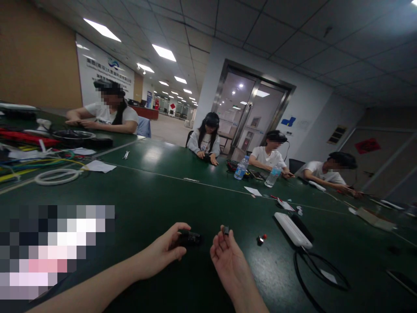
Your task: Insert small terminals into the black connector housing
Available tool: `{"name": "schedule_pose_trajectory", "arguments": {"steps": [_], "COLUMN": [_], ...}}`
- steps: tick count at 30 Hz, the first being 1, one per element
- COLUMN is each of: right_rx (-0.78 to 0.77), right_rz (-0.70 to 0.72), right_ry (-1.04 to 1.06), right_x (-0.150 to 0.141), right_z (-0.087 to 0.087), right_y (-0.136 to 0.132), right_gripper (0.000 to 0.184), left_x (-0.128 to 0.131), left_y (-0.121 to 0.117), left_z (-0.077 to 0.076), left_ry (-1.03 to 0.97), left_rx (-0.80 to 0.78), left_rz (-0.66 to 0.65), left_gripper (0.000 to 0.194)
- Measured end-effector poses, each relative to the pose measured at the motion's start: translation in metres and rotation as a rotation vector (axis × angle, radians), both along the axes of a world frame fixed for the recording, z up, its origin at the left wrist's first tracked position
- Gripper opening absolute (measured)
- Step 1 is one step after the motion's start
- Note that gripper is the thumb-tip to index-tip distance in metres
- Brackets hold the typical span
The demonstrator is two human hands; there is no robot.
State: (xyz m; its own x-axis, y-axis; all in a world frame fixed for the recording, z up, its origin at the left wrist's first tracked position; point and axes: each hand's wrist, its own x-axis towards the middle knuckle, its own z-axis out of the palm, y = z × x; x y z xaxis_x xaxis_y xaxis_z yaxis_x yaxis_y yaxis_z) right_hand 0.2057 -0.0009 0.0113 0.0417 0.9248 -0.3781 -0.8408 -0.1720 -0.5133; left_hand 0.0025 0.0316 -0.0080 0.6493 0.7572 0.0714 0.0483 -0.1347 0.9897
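"Any writing you could read?"

"Hardly. The wall sign (107, 71) carried a blue logo (113, 64) over Chinese characters and smaller Latin lettering, too blurred for me. Two bottles (241, 168) near the table's (153, 195) far edge had blue labels, also illegible. The black case (193, 238) showed faint pale marks, too small to make out."

"Where was that case?"

"At the left hand (166, 250), well in from the table's far edge. Its long axis ran left to right, one end toward the right hand (228, 256)."

"And the fingers?"

"The left thumb and fingers stood apart around the case's near end; whether they touched it, I couldn't tell. The right hand, palm up, pinched a small block (226, 231) between thumb and fingertip, the other fingers loosely curled."

"Which way did the block point?"

"I couldn't tell. A red-tipped piece (260, 239) lay right of that hand, before a white bar (291, 228)."
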Motion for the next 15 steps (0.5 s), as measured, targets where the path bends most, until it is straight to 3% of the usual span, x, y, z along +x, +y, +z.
{"name": "schedule_pose_trajectory", "arguments": {"steps": [8,15], "right_rx": [0.091,0.037], "right_rz": [0.094,0.036], "right_ry": [-0.080,-0.092], "right_x": [-0.0076,-0.0050], "right_z": [-0.0006,0.0017], "right_y": [-0.0058,-0.0038], "right_gripper": [0.023,0.023], "left_x": [0.0005,0.0006], "left_y": [0.0009,0.0005], "left_z": [-0.0003,-0.0038], "left_ry": [-0.017,0.018], "left_rx": [0.001,-0.013], "left_rz": [-0.014,0.011], "left_gripper": [0.045,0.045]}}
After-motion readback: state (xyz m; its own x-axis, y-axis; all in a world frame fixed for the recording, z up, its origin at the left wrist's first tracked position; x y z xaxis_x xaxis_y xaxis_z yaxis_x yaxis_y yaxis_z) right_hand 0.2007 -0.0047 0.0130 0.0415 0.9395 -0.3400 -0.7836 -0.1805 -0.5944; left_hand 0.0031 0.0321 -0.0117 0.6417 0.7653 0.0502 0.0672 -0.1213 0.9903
